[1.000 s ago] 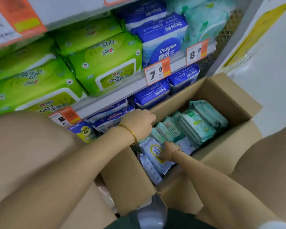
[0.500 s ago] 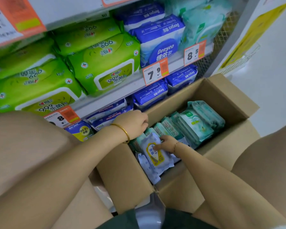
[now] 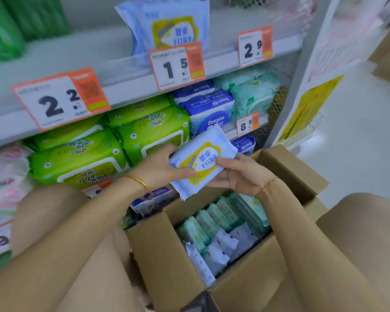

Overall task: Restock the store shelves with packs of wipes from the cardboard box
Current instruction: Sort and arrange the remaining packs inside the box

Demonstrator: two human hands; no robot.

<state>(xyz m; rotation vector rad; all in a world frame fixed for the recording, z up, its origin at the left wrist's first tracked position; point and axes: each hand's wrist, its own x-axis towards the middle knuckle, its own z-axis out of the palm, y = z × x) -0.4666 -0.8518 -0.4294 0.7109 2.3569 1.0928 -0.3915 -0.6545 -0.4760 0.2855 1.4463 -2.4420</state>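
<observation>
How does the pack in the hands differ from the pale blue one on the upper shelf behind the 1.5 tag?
The held pack lies tilted, gripped by the left hand and right hand above the cardboard box; the shelf pack stands upright on the upper shelf. The held pack's label shows nearly whole; the shelf pack's bottom hides behind the price tag. Both have pale blue wrappers with yellow-rimmed labels.

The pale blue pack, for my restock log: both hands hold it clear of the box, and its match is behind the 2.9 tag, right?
No. The head view shows its match behind the 1.5 tag; the left hand and right hand hold the pack clear of the box.
</observation>
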